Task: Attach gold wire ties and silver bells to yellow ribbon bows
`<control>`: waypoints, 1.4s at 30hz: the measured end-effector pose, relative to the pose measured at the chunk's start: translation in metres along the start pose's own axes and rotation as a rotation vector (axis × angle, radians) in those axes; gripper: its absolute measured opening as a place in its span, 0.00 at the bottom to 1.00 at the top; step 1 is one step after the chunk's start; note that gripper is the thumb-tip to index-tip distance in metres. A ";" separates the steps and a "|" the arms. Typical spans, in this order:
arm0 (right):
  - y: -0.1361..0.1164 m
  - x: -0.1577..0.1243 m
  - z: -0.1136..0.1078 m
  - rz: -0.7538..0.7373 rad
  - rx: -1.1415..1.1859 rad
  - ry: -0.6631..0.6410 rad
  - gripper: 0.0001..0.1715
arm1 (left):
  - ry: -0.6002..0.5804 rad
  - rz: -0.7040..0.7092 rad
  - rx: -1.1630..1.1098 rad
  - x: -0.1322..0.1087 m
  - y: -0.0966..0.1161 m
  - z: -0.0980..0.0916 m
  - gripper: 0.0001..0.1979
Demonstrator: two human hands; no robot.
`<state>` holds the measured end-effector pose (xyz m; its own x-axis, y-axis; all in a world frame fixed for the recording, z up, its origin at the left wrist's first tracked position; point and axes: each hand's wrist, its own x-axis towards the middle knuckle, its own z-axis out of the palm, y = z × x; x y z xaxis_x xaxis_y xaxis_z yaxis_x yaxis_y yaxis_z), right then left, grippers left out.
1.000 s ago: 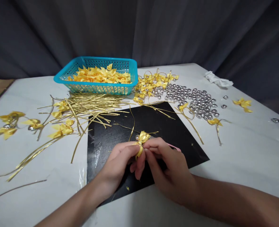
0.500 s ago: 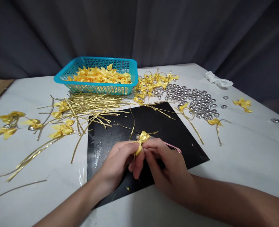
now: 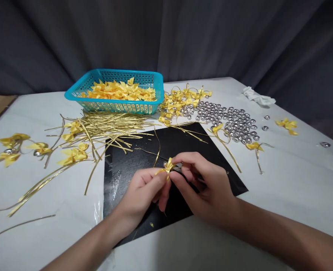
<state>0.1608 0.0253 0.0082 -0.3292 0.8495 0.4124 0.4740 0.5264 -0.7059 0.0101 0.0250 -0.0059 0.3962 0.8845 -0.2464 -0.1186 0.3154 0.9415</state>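
Note:
Above a black mat point(image 3: 138, 158), a small yellow ribbon bow point(image 3: 169, 165) is pinched between both hands. My left hand point(image 3: 148, 188) grips its lower left side with thumb and fingers. My right hand point(image 3: 204, 180) has thumb and forefinger closed on the bow's right side, the other fingers curled. A small clear, shiny bead point(image 3: 165, 164) shows beside the bow at the left fingertips. Behind the right fingers a tool lies on the mat, mostly hidden. Thin gold cord point(image 3: 158, 146) rests on the mat just beyond the hands.
A turquoise basket point(image 3: 114, 101) of yellow bows stands at the back left. In front lies a heap of gold cords point(image 3: 112, 124). Silver beads point(image 3: 234, 120) spread behind the mat, beside finished-looking bow clusters point(image 3: 180, 99). A crumpled white tissue point(image 3: 258, 97) sits back right.
My right hand has opened out slightly, its forefinger rising to the top of the bow. The bow has turned and looks narrower. My left hand keeps its pinch.

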 end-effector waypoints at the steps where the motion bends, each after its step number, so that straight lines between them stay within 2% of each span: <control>1: 0.000 0.002 -0.001 -0.015 0.011 -0.012 0.05 | -0.011 0.004 0.019 0.000 0.000 0.000 0.23; 4: -0.002 0.007 -0.003 -0.027 0.078 -0.090 0.06 | -0.023 0.029 0.059 -0.002 -0.002 -0.001 0.24; 7: -0.004 0.009 -0.004 -0.047 0.115 -0.114 0.07 | -0.051 0.069 0.093 -0.003 -0.002 -0.001 0.26; 10: -0.008 0.009 -0.006 -0.067 0.127 -0.045 0.07 | -0.079 0.081 0.133 -0.003 0.000 0.000 0.28; 14: -0.010 0.011 -0.008 -0.049 0.148 0.064 0.08 | -0.050 0.061 0.150 -0.003 0.001 0.002 0.27; 16: -0.009 0.013 -0.008 -0.021 0.187 0.029 0.07 | -0.025 0.052 0.143 -0.002 0.001 0.003 0.27; 21: -0.003 0.011 -0.006 -0.007 0.215 -0.179 0.06 | 0.000 0.034 0.122 -0.002 0.002 0.004 0.26; 26: -0.007 0.007 -0.005 0.036 0.365 -0.175 0.08 | 0.011 0.020 0.120 -0.001 0.003 0.004 0.23; 30: -0.016 0.009 -0.015 0.131 0.461 -0.075 0.10 | 0.010 0.018 0.169 -0.002 0.003 0.004 0.21; 35: -0.026 0.019 -0.041 0.213 0.648 0.149 0.08 | 0.024 0.000 0.182 -0.003 0.003 0.003 0.20; 38: -0.032 0.025 -0.055 0.212 0.679 0.265 0.10 | 0.024 -0.001 0.190 -0.003 0.003 0.004 0.20; 42: -0.036 0.025 -0.065 0.139 0.648 0.314 0.10 | 0.026 0.002 0.198 -0.003 0.004 0.004 0.20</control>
<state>0.1888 0.0300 0.0813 -0.0052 0.9287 0.3708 -0.1159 0.3677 -0.9227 0.0123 0.0224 -0.0010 0.3721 0.8944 -0.2482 0.0632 0.2424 0.9681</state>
